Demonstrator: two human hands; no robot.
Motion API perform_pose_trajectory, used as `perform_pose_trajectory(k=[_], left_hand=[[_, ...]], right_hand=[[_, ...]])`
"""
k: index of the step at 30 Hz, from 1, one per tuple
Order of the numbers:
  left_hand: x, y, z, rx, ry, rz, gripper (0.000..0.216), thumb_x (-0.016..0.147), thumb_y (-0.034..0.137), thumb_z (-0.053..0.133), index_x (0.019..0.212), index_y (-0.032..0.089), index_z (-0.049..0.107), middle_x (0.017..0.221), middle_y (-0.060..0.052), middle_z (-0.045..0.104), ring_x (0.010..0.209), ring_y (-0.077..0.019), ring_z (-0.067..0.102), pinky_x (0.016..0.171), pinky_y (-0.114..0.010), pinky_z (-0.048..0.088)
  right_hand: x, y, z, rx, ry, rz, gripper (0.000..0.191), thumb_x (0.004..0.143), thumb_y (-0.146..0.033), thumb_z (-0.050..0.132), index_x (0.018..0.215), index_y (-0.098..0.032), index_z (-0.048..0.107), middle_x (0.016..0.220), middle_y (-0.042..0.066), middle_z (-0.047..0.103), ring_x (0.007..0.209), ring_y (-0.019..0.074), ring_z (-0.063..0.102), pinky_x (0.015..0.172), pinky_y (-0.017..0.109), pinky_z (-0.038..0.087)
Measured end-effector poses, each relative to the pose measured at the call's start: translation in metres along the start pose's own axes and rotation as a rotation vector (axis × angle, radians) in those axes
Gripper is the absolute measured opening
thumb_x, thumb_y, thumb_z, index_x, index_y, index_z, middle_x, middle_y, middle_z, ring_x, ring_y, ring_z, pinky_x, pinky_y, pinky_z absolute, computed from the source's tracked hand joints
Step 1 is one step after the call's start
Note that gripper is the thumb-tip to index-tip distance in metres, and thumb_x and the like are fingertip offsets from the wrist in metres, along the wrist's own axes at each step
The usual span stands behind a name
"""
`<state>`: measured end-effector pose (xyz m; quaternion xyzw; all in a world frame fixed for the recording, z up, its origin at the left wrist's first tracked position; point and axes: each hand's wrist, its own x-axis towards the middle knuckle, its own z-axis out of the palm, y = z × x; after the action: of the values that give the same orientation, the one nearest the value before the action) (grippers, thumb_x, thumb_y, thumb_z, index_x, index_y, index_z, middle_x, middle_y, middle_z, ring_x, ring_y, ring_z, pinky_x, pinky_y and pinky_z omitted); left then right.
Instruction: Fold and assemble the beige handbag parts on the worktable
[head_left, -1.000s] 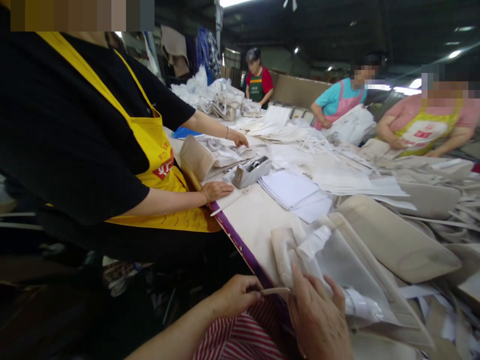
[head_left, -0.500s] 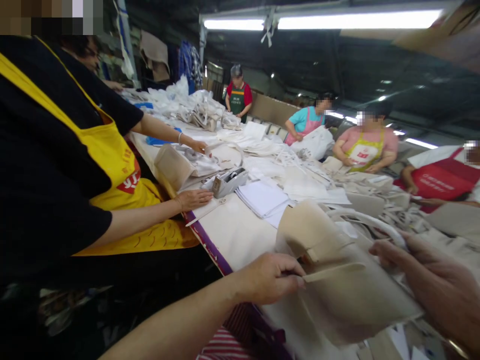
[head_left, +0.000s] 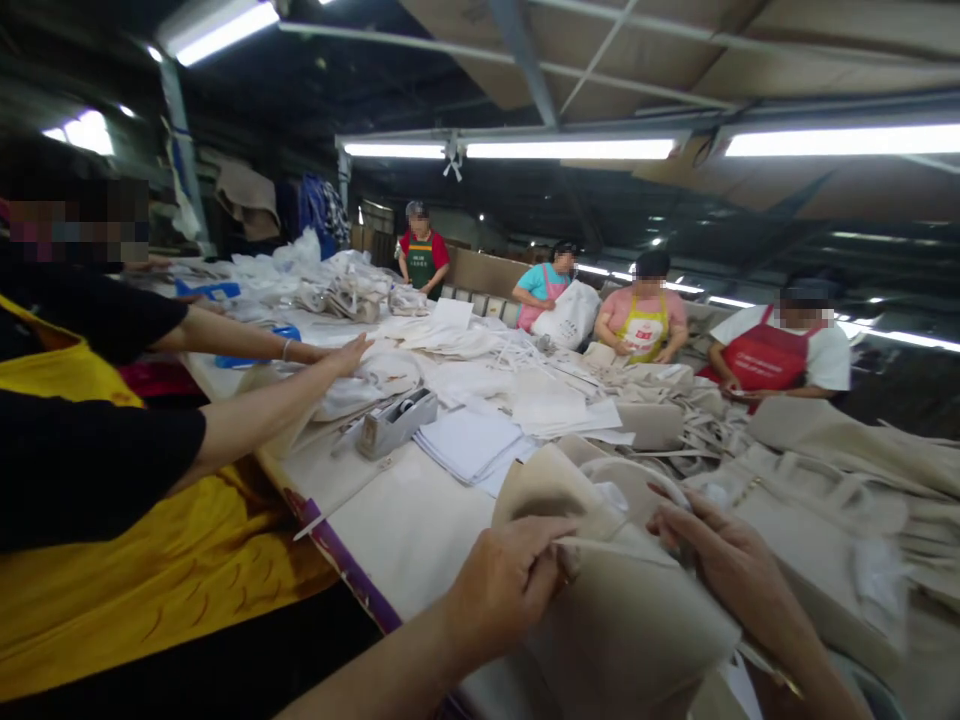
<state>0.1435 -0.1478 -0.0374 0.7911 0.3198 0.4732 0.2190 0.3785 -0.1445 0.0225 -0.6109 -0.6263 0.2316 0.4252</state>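
A beige bag [head_left: 630,610] with a pale looped handle [head_left: 637,470] is held up in front of me over the near table edge. My left hand [head_left: 510,575] is closed, pinching a narrow strap [head_left: 619,548] at the front of the bag between thumb and fingers. On the other side, my right hand [head_left: 716,545] is closed at the top of the bag by the handle; its fingertips are partly hidden. A rolled-back beige panel [head_left: 529,480] stands up beyond my left hand.
White paper sheets [head_left: 472,445] and a grey tape dispenser [head_left: 397,422] lie ahead on the table [head_left: 412,525]. A co-worker in a yellow apron [head_left: 150,570] reaches across from the left. More beige bags [head_left: 817,540] are piled at right. Several people stand along the far side.
My view has turned right and tilted up. Both my hands still hold the bag. The co-worker at left has brought the nearer hand forward, away from the table edge, towards the other hand.
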Motion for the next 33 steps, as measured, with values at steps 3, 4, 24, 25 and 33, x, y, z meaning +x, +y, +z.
perform_pose_trajectory(k=[3, 4, 24, 25, 33], left_hand=[[0.002, 0.009, 0.007, 0.128, -0.021, 0.046, 0.04, 0.088, 0.017, 0.037, 0.124, 0.016, 0.053, 0.105, -0.009, 0.063, 0.097, -0.0171, 0.06, 0.085, -0.028, 0.05], [0.001, 0.013, 0.008, 0.18, -0.02, 0.031, 0.04, 0.088, 0.019, 0.038, 0.126, 0.017, 0.053, 0.108, -0.01, 0.062, 0.1, -0.0182, 0.059, 0.087, -0.028, 0.05], [-0.015, 0.038, -0.01, 0.498, 0.065, 0.288, 0.029, 0.09, 0.021, 0.042, 0.11, 0.01, 0.059, 0.076, -0.004, 0.07, 0.06, -0.0099, 0.065, 0.063, -0.014, 0.054], [-0.014, 0.039, -0.008, 0.514, 0.067, 0.287, 0.029, 0.09, 0.022, 0.041, 0.109, 0.01, 0.059, 0.076, -0.004, 0.07, 0.061, -0.0107, 0.066, 0.062, -0.015, 0.054], [-0.047, 0.015, -0.01, 0.333, 0.196, 0.257, 0.029, 0.088, 0.026, 0.051, 0.116, 0.02, 0.058, 0.091, -0.003, 0.072, 0.076, -0.0104, 0.069, 0.071, -0.01, 0.052]], right_hand=[[-0.006, -0.003, 0.003, 0.065, 0.002, -0.02, 0.035, 0.072, -0.053, 0.053, 0.063, -0.02, 0.057, 0.064, -0.001, 0.058, 0.067, 0.0156, 0.052, 0.069, 0.026, 0.039], [-0.009, -0.005, 0.005, 0.093, 0.003, -0.006, 0.034, 0.073, -0.053, 0.054, 0.071, -0.02, 0.06, 0.066, -0.001, 0.059, 0.068, 0.0156, 0.052, 0.068, 0.026, 0.039], [-0.035, -0.022, 0.015, 0.194, -0.19, -0.078, 0.037, 0.082, -0.053, 0.044, 0.077, -0.021, 0.061, 0.075, 0.001, 0.061, 0.083, 0.0169, 0.056, 0.082, 0.024, 0.041], [-0.038, -0.023, 0.016, 0.198, -0.218, -0.1, 0.038, 0.084, -0.052, 0.042, 0.073, -0.021, 0.061, 0.081, 0.001, 0.062, 0.09, 0.0171, 0.056, 0.089, 0.024, 0.039], [-0.056, -0.022, 0.015, 0.111, -0.196, 0.07, 0.045, 0.083, -0.05, 0.042, 0.118, -0.027, 0.06, 0.13, 0.001, 0.054, 0.125, 0.0205, 0.043, 0.108, 0.033, 0.031]])
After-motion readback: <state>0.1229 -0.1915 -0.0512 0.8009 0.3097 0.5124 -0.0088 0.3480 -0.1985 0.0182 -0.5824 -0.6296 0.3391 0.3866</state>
